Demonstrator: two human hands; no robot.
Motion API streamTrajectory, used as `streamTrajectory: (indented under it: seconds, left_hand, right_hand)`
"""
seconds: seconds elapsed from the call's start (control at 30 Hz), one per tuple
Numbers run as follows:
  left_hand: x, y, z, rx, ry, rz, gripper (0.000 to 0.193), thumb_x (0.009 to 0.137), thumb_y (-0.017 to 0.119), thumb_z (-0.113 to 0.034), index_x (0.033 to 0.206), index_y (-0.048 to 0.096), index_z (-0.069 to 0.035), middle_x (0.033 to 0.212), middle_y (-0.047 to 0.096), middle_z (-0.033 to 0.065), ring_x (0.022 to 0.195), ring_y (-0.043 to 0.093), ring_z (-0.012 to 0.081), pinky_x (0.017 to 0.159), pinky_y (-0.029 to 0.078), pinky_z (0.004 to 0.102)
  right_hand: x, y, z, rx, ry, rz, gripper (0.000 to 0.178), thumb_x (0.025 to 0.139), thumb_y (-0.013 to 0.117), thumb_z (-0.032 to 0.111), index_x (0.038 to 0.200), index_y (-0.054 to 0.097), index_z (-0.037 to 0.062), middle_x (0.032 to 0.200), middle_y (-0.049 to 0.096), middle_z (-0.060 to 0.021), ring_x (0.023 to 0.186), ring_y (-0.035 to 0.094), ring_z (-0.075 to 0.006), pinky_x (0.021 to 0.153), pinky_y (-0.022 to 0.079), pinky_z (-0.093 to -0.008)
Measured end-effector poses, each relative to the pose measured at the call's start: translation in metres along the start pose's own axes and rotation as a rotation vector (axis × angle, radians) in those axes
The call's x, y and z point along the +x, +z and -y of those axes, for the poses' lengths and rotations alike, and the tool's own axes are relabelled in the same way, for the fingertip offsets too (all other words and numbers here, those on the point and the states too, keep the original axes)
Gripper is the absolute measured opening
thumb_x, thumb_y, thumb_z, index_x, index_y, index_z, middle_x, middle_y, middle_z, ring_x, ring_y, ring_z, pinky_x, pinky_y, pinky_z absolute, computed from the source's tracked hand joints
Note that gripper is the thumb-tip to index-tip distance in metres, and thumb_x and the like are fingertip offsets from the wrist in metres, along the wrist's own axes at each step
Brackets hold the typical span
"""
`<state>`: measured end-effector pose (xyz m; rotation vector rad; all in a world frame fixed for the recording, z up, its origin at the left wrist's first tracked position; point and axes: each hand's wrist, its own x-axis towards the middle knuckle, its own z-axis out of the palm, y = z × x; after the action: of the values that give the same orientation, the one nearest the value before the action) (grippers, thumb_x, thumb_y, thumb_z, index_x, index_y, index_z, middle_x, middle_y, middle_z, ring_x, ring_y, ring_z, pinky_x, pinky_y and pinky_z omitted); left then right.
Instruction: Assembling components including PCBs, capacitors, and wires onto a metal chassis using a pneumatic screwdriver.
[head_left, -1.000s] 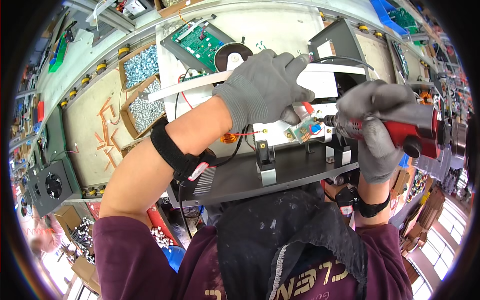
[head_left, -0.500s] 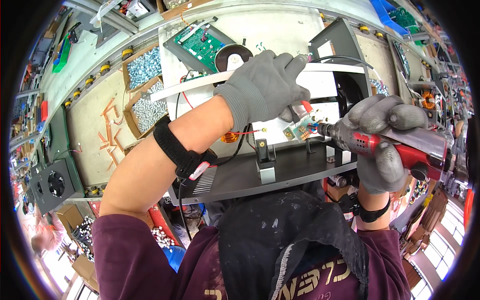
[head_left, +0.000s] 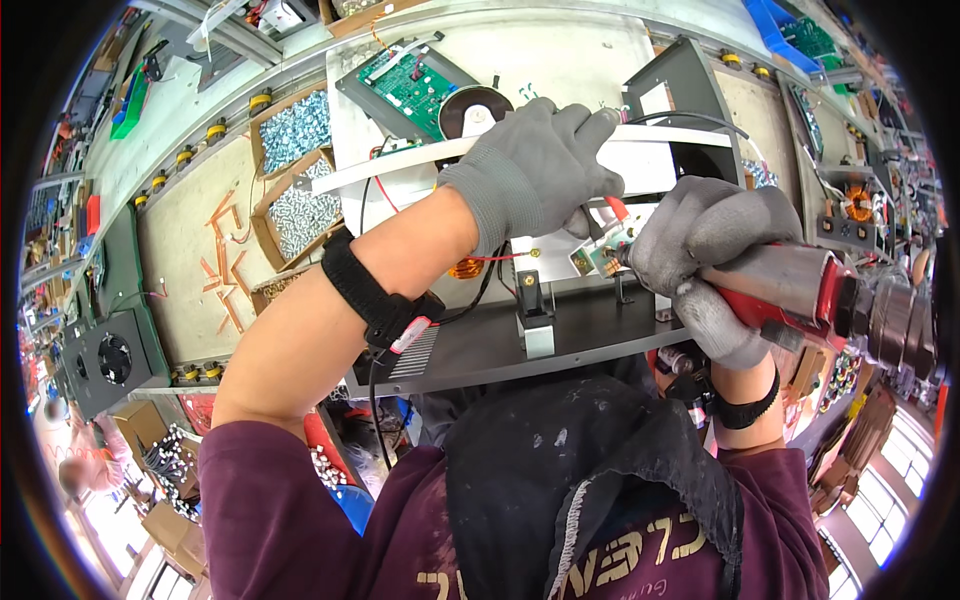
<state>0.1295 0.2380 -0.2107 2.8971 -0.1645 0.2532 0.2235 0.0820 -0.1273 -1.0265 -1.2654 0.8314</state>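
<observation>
My right hand (head_left: 705,240), in a grey glove, is wrapped round a red-and-grey power driver (head_left: 775,285). The driver's nose is largely behind my fingers and points left at a small circuit board (head_left: 600,260) with brass-coloured fasteners. Reaching over a long white strip (head_left: 400,160), my gloved left hand (head_left: 545,165) bends its thumb and forefinger round a red-sleeved cable end (head_left: 617,208) beside that board. Its grip is partly hidden. Both hands work inside a dark metal chassis (head_left: 440,365), where a copper coil (head_left: 467,268) and a red wire (head_left: 500,258) sit below my left wrist.
Farther back are a green circuit board (head_left: 410,90) and a round black part (head_left: 470,110). Cartons of bolts (head_left: 295,130) and small screws (head_left: 305,215) stand at left, near copper strips (head_left: 230,260). An upright dark panel (head_left: 675,85) rises at the right.
My right hand has shifted left and forward along the driver, covering its front body and nose. The view has moved slightly; my left hand keeps its place at the cable end.
</observation>
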Motion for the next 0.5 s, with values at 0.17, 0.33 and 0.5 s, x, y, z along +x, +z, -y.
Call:
streamTrajectory:
  seconds: [0.17,0.33,0.5]
  left_hand:
    - [0.016,0.001,-0.010,0.029,-0.019,-0.025,0.037,0.067,0.071,-0.037,0.102,0.069,-0.026,0.124,0.053,0.0106,0.105,0.055,0.0216,0.081,0.045,0.0328]
    - [0.055,0.003,-0.024,0.014,-0.068,0.168,0.054,0.061,0.072,-0.046,0.113,0.064,-0.031,0.131,0.046,0.0124,0.111,0.051,0.0262,0.088,0.042,0.0369]
    - [0.101,0.013,-0.045,-0.021,-0.037,0.171,0.054,0.063,0.072,-0.043,0.115,0.063,-0.031,0.136,0.041,0.0140,0.116,0.048,0.0279,0.095,0.039,0.0401]
  right_hand:
    - [-0.011,-0.017,0.010,-0.321,0.150,0.004,0.031,0.074,0.060,0.005,0.101,0.045,0.0041,0.087,0.053,-0.0111,0.079,0.055,-0.0205,0.069,0.049,-0.0340]
    - [-0.056,-0.077,0.052,-0.037,-0.093,-0.231,0.045,0.079,0.064,0.015,0.116,0.040,0.0060,0.098,0.049,-0.0106,0.087,0.049,-0.0229,0.077,0.046,-0.0379]
    - [-0.144,-0.171,0.104,-0.267,-0.130,-0.681,0.042,0.078,0.057,0.005,0.119,0.047,0.0003,0.105,0.053,-0.0123,0.098,0.051,-0.0228,0.087,0.043,-0.0391]
